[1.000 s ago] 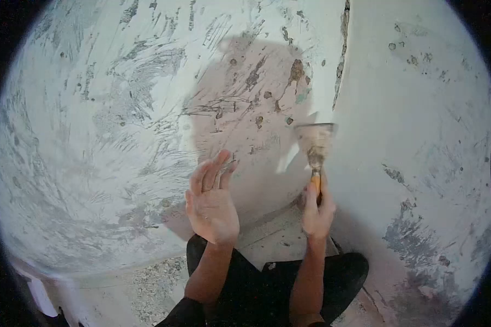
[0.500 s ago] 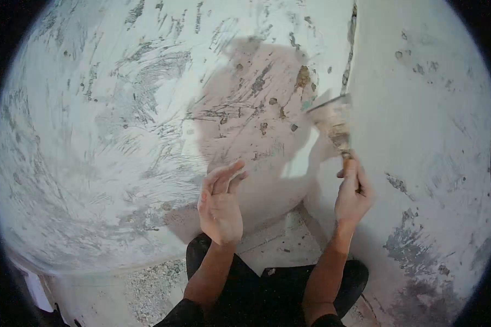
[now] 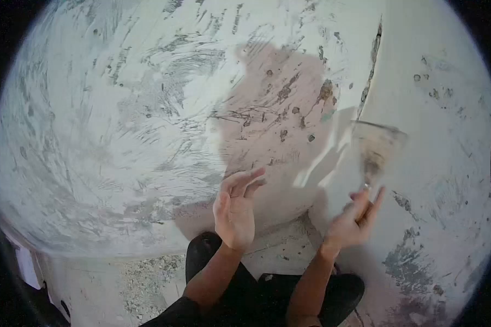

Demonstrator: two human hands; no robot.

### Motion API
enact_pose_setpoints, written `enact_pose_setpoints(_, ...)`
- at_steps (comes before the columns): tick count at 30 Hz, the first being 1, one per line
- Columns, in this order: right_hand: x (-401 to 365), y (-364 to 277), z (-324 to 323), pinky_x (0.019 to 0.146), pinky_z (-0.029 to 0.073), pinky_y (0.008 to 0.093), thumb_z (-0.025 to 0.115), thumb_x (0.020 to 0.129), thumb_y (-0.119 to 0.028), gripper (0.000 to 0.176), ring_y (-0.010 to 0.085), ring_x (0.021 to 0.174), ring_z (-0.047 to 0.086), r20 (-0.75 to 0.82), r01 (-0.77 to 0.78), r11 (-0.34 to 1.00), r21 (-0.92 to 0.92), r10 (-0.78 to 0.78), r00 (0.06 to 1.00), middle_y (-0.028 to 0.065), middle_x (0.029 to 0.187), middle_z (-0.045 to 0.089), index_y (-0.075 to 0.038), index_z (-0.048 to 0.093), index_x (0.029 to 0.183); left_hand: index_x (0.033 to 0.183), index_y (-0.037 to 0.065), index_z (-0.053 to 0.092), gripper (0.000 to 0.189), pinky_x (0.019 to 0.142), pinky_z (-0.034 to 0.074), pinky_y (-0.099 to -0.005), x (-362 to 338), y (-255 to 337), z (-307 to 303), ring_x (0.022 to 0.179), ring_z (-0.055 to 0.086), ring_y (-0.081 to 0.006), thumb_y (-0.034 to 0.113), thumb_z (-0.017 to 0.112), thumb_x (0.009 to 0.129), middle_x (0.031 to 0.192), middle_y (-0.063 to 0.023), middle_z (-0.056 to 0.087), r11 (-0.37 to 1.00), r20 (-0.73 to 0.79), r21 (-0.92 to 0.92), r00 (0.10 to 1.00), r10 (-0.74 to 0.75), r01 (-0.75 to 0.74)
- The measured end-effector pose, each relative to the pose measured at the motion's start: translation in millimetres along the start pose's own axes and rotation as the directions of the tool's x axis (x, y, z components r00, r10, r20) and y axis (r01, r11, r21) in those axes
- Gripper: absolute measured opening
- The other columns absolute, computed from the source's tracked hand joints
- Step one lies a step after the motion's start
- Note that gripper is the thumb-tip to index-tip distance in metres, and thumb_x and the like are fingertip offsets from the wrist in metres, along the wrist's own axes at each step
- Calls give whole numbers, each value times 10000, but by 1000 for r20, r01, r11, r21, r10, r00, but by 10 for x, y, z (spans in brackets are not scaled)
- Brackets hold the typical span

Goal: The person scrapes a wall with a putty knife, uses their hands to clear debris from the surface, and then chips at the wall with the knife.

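The right hand point(image 3: 352, 220) has its fingers closed round the handle of a scraper point(image 3: 377, 150), whose flat, flared blade, probably metal though blurred, points up beside the dark, jagged crack point(image 3: 373, 68) in the rough, grey-streaked wall point(image 3: 120, 136). The left hand point(image 3: 237, 212) holds nothing, palm turned inward, fingers loosely curved and slightly parted, above the dark-clothed knee point(image 3: 204, 253).

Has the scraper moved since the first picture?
Yes, to the right: the scraper was left of the lower end of the wall crack and is now mostly right of it.
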State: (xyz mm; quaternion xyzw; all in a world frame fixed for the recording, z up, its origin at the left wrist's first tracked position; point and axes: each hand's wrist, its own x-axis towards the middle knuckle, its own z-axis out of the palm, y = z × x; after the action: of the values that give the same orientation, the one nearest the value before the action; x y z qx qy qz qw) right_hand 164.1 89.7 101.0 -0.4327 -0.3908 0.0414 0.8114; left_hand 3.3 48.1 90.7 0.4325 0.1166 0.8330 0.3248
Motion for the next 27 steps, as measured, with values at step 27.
enact_pose_setpoints(27, -190, 103, 110, 518, 471, 259, 528, 931, -175, 261, 119, 635, 521, 402, 549, 777, -310, -416, 816, 85, 799, 572, 51, 544, 1060, 1155, -14, 490, 468, 970, 330, -448, 28, 168, 127, 1180, 460, -323, 366, 373, 910, 1196, -195, 529, 998, 12, -61, 1000, -6, 6)
